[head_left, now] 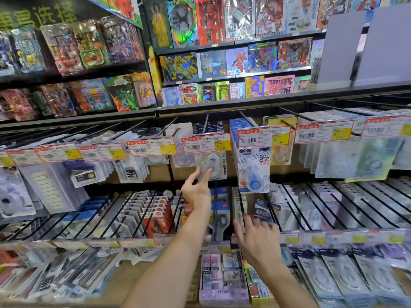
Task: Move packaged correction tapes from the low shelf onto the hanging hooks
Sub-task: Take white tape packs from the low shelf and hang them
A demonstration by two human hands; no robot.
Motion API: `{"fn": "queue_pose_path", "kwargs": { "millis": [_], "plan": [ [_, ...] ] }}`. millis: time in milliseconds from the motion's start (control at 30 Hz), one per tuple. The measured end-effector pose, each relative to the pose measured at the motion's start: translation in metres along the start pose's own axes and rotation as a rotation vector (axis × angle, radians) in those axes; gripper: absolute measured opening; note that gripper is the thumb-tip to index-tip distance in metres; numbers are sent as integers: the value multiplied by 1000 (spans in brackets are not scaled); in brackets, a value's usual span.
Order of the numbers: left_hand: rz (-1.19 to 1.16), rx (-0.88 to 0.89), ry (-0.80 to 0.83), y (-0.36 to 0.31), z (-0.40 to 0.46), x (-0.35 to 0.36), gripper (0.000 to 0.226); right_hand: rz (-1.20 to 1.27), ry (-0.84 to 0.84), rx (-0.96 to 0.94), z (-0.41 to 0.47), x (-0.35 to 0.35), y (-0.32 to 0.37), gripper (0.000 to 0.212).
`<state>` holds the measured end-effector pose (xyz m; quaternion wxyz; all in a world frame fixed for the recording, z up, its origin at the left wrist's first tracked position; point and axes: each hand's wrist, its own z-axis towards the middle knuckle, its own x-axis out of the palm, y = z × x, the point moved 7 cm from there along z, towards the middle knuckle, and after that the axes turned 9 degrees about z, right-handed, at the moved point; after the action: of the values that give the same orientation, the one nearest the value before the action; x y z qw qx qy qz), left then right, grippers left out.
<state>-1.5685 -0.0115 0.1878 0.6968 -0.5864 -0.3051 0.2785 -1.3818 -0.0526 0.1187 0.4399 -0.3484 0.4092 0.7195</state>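
Observation:
A packaged white correction tape [212, 166] hangs at the front of an upper hook [205, 123], below a red-and-yellow price tag [205, 145]. My left hand [196, 191] is raised to it, with straight fingertips touching the pack's lower left edge. My right hand [258, 237] is lower, fingers spread over the second hook row, touching a dark blue pack [263, 211] there. Whether it grips that pack is unclear. More packs [222, 276] lie on the low shelf beneath my forearms.
Rows of black hooks [333, 205] loaded with stationery packs run left and right at two levels. A blue dot-glue pack [253, 172] hangs right of the tape. Toy boxes [233, 63] fill the shelves above. The wooden low shelf [124, 283] holds loose packs.

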Motion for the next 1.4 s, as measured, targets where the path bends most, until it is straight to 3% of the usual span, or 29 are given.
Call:
{"fn": "queue_pose_path", "kwargs": {
  "millis": [167, 467, 633, 767, 900, 1133, 1400],
  "plan": [
    [-25, -40, -5, 2, 2, 4, 46, -17, 45, -65, 3, 6, 0, 111],
    [116, 87, 81, -12, -2, 4, 23, -50, 114, -22, -1, -18, 2, 93],
    [623, 179, 202, -22, -14, -16, 49, -60, 178, -12, -27, -21, 1, 71],
    [1220, 553, 429, -38, -52, -31, 51, -8, 169, -57, -66, -42, 3, 62],
    [1558, 869, 607, -49, -120, -38, 35, 41, 292, 9, -108, -60, -18, 65],
    [1568, 1208, 960, -12, -271, -26, 30, 5, 404, 205, -183, -95, -81, 48],
    [1492, 1219, 1207, 21, -410, 42, 28, 14, 389, 429, -251, -148, -183, 46]
  ]
}}
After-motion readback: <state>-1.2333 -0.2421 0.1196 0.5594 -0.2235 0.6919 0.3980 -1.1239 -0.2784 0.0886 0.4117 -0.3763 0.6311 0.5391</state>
